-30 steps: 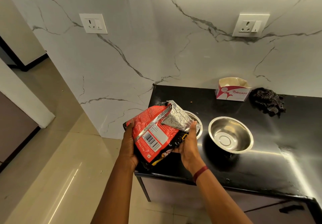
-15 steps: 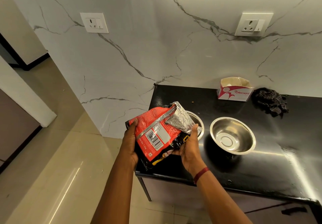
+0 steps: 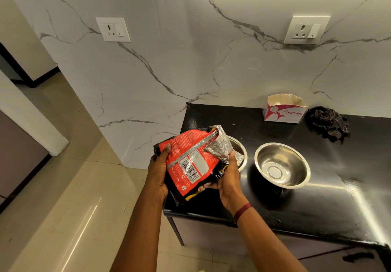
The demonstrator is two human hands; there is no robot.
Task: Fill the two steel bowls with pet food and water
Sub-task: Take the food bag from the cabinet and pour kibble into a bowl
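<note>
A red and black pet food bag (image 3: 191, 161) with a silver lining is held in both hands over the counter's left end. My left hand (image 3: 159, 171) grips its left side. My right hand (image 3: 229, 175) grips its right side near the folded silver mouth. The mouth tilts toward a steel bowl (image 3: 240, 151) that the bag mostly hides; what lies in that bowl cannot be seen. A second steel bowl (image 3: 282, 164) stands to the right with nothing inside.
The black counter (image 3: 328, 204) ends at its left edge just under the bag, with tiled floor (image 3: 63, 208) beyond. A white and pink carton (image 3: 283, 108) and a dark checked cloth (image 3: 326, 123) sit at the back by the marble wall.
The bag and both hands have stayed over the left bowl, with only a slight shift. The bowls have not moved.
</note>
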